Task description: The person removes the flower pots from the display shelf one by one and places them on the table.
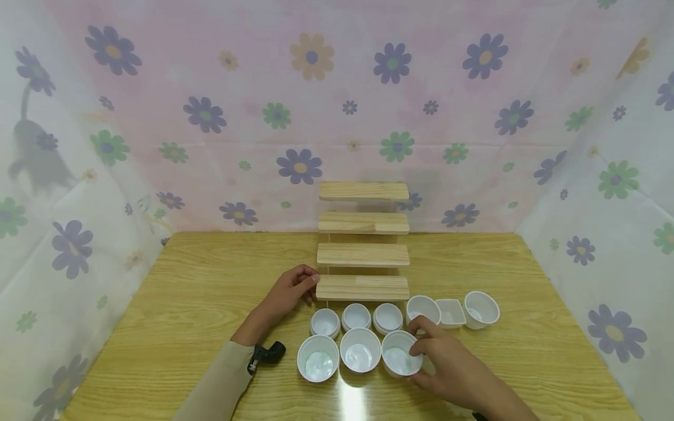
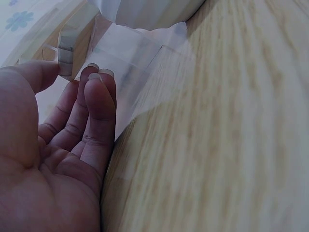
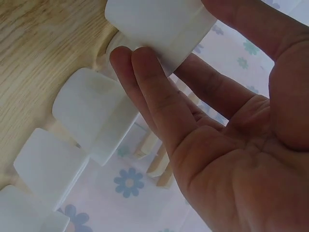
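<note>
A tiered stand [image 1: 363,286] has several pale wooden shelves on clear supports. At the left end of its lowest shelf [image 2: 72,48], my left hand [image 1: 291,287] holds the corner between thumb and fingers; the other fingertips lie beside the clear side panel [image 2: 140,53]. My right hand [image 1: 455,365] grips a round white cup [image 1: 397,356] at its right side, with fingers and thumb around the wall. That cup ends a front row with two similar ones, the middle cup [image 1: 360,351] and the left cup [image 1: 318,359]. In the right wrist view the gripped cup [image 3: 159,24] is partly cropped.
Behind the front row sit three smaller white round containers [image 1: 356,317]. To the right stand a round cup [image 1: 423,309], a square white cup [image 1: 450,313] and another round cup [image 1: 481,310]. A flowered cloth [image 1: 337,117] hangs behind the wooden table [image 1: 210,292].
</note>
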Demonstrator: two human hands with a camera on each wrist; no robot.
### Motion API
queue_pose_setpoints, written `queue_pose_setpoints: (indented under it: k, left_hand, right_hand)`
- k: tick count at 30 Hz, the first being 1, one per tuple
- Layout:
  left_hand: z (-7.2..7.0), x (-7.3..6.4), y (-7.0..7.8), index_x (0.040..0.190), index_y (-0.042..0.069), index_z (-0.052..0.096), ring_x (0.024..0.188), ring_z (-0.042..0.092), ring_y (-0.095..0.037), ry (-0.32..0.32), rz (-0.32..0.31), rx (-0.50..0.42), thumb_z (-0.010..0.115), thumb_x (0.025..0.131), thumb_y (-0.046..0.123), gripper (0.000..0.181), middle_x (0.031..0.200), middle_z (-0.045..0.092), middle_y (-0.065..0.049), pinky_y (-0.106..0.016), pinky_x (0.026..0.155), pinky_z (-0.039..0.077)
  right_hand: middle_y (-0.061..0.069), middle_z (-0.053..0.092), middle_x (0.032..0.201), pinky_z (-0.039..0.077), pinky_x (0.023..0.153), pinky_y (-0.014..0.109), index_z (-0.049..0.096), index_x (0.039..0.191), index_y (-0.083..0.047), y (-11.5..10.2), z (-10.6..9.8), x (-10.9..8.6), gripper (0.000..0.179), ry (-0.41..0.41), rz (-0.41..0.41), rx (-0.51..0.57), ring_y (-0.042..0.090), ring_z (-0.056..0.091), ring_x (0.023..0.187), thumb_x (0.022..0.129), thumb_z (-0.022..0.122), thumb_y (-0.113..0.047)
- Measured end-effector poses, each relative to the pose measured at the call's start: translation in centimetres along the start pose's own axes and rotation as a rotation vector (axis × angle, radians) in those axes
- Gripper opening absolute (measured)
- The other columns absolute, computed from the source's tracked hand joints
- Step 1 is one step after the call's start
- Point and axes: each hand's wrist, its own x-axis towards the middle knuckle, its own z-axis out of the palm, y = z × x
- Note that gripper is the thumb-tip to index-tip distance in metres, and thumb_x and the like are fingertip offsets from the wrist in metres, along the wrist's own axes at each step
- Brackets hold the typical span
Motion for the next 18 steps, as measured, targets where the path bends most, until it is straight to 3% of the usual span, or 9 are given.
queue_pose_setpoints:
  k: [9, 18]
  left_hand:
    - [0.00, -0.10, 0.11, 0.121, 0.001, 0.063, 0.076, 0.066, -0.023, -0.003, -0.002, 0.005, 0.058, 0.112, 0.024, 0.025, 0.088, 0.067, -0.012, -0.033, 0.069, 0.060]
    - [-0.07, -0.01, -0.03, 0.121, 0.002, 0.064, 0.076, 0.066, -0.024, -0.007, 0.000, 0.006, 0.058, 0.112, 0.025, 0.025, 0.088, 0.067, -0.014, -0.034, 0.069, 0.060]
  right_hand:
    - [-0.002, 0.054, 0.126, 0.059, 0.089, 0.034, 0.073, 0.105, -0.012, -0.17, -0.13, -0.35, 0.041, 0.010, 0.006, 0.005, 0.014, 0.064, 0.106, 0.073, 0.099, -0.018]
    - [-0.001, 0.055, 0.127, 0.059, 0.088, 0.034, 0.071, 0.108, -0.013, -0.08, -0.21, -0.66, 0.045, 0.052, -0.049, -0.013, 0.012, 0.064, 0.105, 0.072, 0.099, -0.017]
